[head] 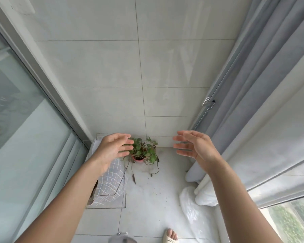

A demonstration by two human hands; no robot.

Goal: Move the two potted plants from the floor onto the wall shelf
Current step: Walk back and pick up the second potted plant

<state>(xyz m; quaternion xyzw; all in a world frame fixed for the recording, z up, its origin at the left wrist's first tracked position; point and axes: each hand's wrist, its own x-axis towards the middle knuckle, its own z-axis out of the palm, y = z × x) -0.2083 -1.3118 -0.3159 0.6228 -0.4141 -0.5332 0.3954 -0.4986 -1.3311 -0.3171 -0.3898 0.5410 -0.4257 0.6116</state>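
One potted plant (142, 152) sits on the floor (147, 199) by the wall, below and between the spread, empty fingers of the left hand (112, 148) and right hand (193, 144); no shelf or second plant shows, so lifting seems not yet begun

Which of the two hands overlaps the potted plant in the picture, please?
The left hand: its fingertips cover the leaves of the potted plant, beside the wire basket. The right hand is open too, but off to the side, near the grey curtain.
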